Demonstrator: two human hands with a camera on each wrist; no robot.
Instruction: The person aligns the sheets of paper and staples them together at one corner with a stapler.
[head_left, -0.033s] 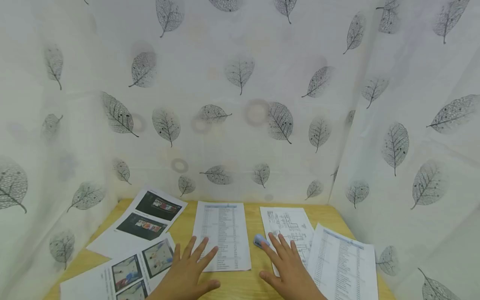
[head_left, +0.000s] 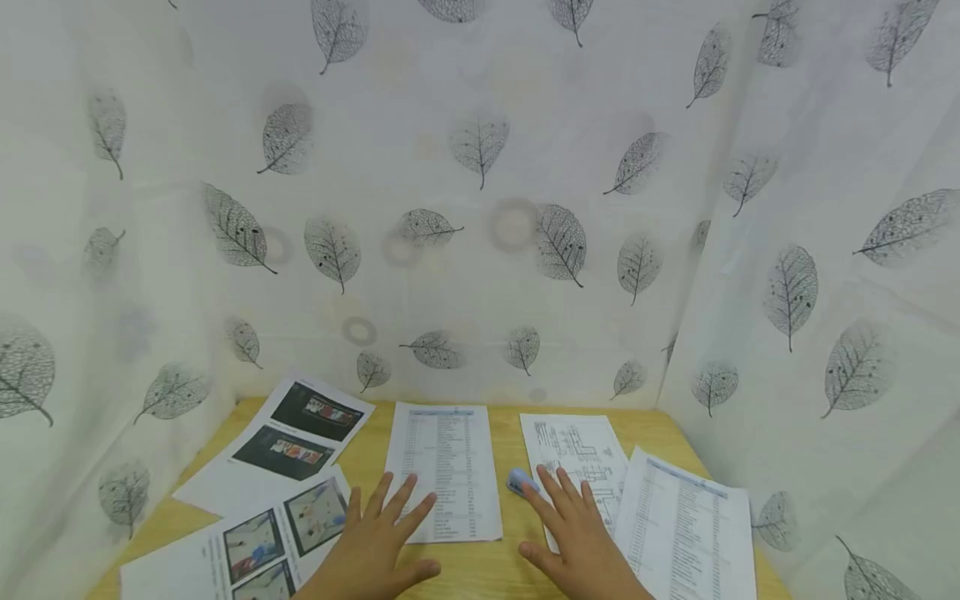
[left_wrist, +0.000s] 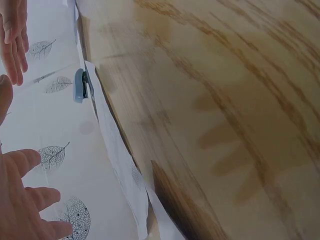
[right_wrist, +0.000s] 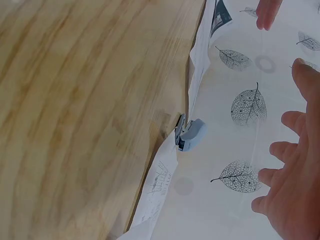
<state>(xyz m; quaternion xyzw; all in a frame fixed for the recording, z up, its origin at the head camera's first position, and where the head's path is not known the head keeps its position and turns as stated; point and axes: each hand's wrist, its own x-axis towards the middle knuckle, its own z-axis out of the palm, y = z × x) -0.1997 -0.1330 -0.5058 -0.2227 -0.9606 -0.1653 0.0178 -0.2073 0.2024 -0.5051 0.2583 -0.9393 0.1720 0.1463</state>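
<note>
My left hand hovers with fingers spread, its fingertips overlapping a printed list sheet in the head view. Fingers apart too, my right hand is over the lower part of a sheet with line drawings. Close by its index fingertip lies a small light blue stapler. In the right wrist view the stapler sits on the table beside the paper edge, apart from the hand. The left wrist view shows both hands raised above the tabletop, holding nothing.
On the wooden table, a second list sheet lies at the right. Two sheets with printed photos, one farther back and one nearer, overlap at the left. A leaf-patterned curtain surrounds the back and sides.
</note>
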